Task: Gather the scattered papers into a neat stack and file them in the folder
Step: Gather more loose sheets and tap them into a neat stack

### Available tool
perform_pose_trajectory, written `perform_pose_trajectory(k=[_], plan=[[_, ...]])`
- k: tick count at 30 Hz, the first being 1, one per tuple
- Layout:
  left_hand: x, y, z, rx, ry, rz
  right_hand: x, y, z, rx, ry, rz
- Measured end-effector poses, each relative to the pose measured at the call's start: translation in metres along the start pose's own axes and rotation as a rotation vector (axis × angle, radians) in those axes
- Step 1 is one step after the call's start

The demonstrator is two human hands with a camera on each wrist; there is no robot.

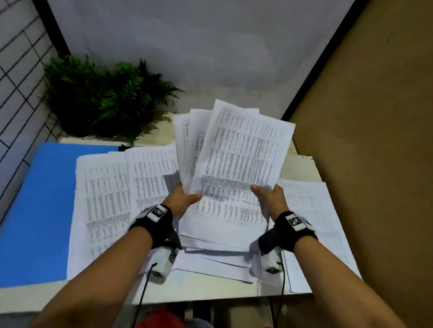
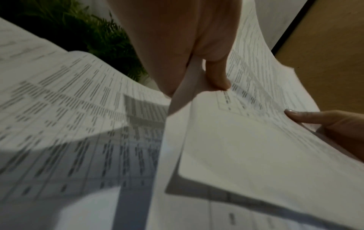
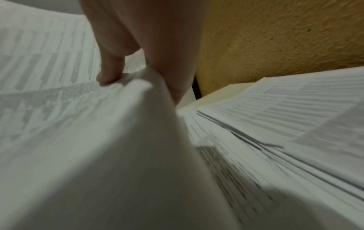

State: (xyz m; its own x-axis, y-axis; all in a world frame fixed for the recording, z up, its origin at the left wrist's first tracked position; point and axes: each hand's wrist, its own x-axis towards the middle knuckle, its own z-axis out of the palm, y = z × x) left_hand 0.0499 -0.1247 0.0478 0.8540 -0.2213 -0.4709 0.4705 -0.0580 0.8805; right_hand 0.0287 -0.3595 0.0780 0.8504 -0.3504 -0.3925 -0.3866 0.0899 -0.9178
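Observation:
Both hands hold up a loose, fanned bundle of printed papers (image 1: 235,158) over the middle of the table. My left hand (image 1: 184,199) pinches its left edge, thumb on top; the wrist view shows that thumb (image 2: 218,74) pressing the sheets (image 2: 256,140). My right hand (image 1: 268,196) pinches the right edge, thumb (image 3: 110,73) on the printed face of the bundle (image 3: 78,124). More printed sheets (image 1: 106,199) lie spread on the table to the left, and a pile (image 1: 318,224) lies at the right. The blue folder (image 1: 33,212) lies flat at the table's left, partly under the sheets.
A green fern-like plant (image 1: 102,99) stands at the back left of the table (image 1: 215,290). A brown board wall (image 1: 371,134) runs close along the right side. A wire grid (image 1: 8,73) hangs at the left. Loose sheets (image 1: 214,262) lie under my wrists.

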Motion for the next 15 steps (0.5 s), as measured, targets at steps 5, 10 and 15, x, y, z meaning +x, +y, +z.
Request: perform_pose_trajectory(k=[5,10,15], plan=[[-0.028,0.042,0.002,0.041,0.025,0.126,-0.003,-0.039,-0.005,0.043,-0.04,-0.157],[-0.056,0.074,-0.005,0.066,0.121,0.295,-0.017,-0.059,0.003,-0.037,-0.114,-0.329],[-0.073,0.082,-0.01,0.044,0.151,0.362,-0.026,-0.061,0.016,-0.063,-0.247,-0.37]])
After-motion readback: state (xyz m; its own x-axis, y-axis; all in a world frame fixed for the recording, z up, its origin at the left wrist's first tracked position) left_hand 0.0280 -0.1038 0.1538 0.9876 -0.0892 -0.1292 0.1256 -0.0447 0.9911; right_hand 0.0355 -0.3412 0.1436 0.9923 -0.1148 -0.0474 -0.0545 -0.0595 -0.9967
